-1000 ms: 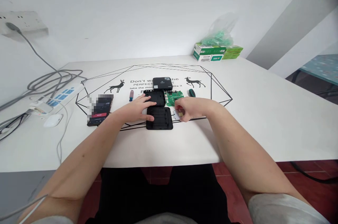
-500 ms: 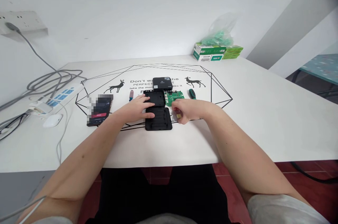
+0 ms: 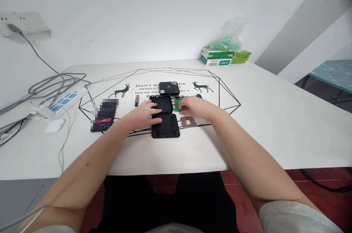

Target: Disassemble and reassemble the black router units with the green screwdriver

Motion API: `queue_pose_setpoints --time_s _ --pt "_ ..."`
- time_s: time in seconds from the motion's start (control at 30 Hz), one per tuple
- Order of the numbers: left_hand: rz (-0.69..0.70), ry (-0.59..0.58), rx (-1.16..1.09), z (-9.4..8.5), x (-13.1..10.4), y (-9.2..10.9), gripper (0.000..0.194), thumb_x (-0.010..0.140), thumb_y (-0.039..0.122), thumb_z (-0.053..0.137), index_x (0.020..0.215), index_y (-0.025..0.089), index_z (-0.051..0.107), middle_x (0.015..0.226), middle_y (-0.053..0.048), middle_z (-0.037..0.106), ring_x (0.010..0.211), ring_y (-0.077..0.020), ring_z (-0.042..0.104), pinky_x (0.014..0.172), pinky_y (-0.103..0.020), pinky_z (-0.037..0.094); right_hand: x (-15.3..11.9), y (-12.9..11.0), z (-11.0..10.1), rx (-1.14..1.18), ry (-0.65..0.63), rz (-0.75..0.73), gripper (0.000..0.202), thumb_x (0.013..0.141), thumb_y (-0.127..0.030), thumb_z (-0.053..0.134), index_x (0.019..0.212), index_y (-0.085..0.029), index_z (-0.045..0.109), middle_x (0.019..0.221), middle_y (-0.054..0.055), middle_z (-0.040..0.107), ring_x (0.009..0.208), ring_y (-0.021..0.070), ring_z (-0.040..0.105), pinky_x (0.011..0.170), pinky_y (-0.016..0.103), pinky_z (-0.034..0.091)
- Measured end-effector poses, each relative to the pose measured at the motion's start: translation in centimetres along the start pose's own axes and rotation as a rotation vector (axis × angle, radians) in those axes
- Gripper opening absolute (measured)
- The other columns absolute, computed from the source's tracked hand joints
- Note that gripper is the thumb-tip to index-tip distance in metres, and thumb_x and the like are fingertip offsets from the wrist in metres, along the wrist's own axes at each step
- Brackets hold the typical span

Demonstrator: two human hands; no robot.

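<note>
My left hand (image 3: 144, 114) is open, its fingers spread across two black plastic case halves. The upper case half (image 3: 162, 104) lies hollow side up, and the lower one (image 3: 166, 126) sits directly in front of it. My right hand (image 3: 196, 106) is closed, thumb and fingers pinched at a green circuit board (image 3: 176, 106) beside the upper half; the hand hides much of the board. Below that hand lie a metal plate with a yellowish pad (image 3: 188, 122) and, touching or close to it, a second silvery plate (image 3: 201, 121). An assembled black box (image 3: 169, 88) stands just behind.
A small screwdriver (image 3: 136, 100) lies left of the case; another, dark green handle (image 3: 199, 96) is partly behind my right hand. A phone (image 3: 106, 115), earbud case (image 3: 54, 126), power strip (image 3: 64, 99) and cables occupy the left. Green-white boxes (image 3: 217, 56) stand at the back right.
My right hand has moved up and slightly away, from the metal plate to the circuit board. Both metal plates now show below it. My left hand stays on the case halves.
</note>
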State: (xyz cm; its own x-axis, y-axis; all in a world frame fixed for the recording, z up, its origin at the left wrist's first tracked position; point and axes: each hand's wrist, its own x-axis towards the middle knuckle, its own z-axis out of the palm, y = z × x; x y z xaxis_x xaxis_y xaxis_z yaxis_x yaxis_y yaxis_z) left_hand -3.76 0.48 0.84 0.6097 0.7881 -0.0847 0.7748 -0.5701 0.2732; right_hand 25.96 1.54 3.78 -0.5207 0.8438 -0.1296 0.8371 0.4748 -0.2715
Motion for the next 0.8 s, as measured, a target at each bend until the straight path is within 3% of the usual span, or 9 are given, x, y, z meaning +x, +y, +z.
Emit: queue_pose_setpoints --time_s 0.33,0.43,0.53,0.67,0.8 --pt "-0.017 -0.024 0.001 -0.3 -0.3 0.8 0.065 0.106 0.066 0.049 0.154 0.027 0.069 0.169 -0.011 0.054 0.166 -0.0387 0.028 0.131 -0.053 0.033 0.8 0.8 0.9 -0.009 0.016 -0.002 0.016 0.085 -0.014 0.065 0.082 -0.023 0.078 0.095 0.006 0.08 0.085 0.022 0.068 0.078 0.032 0.047" --pt "-0.036 0.014 0.01 -0.3 -0.2 0.6 0.067 0.109 0.067 0.041 0.157 0.026 0.065 0.176 -0.012 0.044 0.168 -0.039 0.024 0.134 -0.057 0.027 0.5 1.1 0.6 -0.034 0.062 -0.021 0.016 0.089 -0.015 0.06 0.087 -0.021 0.074 0.101 0.011 0.077 0.093 0.0261 0.067 0.082 0.036 0.048" --pt "-0.141 0.101 0.062 -0.3 0.0 0.4 0.072 0.111 0.068 0.036 0.164 0.024 0.056 0.178 -0.013 0.04 0.169 -0.0422 0.023 0.134 -0.061 0.022 0.0 1.9 0.1 0.038 0.205 -0.006 0.014 0.094 -0.017 0.053 0.092 -0.021 0.066 0.117 0.017 0.072 0.111 0.0317 0.065 0.096 0.044 0.051" --pt "-0.249 0.123 0.116 -0.4 0.5 0.4 0.079 0.108 0.067 0.038 0.161 0.011 0.054 0.161 -0.023 0.058 0.159 -0.0461 0.039 0.13 -0.06 0.031 -0.6 2.5 -0.6 0.331 0.269 0.058 0.009 0.101 -0.024 0.046 0.094 -0.024 0.052 0.122 0.018 0.072 0.118 0.0317 0.066 0.102 0.049 0.053" --pt "-0.231 0.107 0.104 -0.3 1.0 0.8 0.073 0.105 0.062 0.043 0.153 0.009 0.057 0.14 -0.025 0.069 0.141 -0.0441 0.057 0.126 -0.06 0.036 -0.6 0.8 -0.4 0.597 0.419 0.082 0.016 0.11 -0.035 0.039 0.096 -0.027 0.043 0.142 0.019 0.07 0.15 0.0314 0.058 0.117 0.053 0.048"
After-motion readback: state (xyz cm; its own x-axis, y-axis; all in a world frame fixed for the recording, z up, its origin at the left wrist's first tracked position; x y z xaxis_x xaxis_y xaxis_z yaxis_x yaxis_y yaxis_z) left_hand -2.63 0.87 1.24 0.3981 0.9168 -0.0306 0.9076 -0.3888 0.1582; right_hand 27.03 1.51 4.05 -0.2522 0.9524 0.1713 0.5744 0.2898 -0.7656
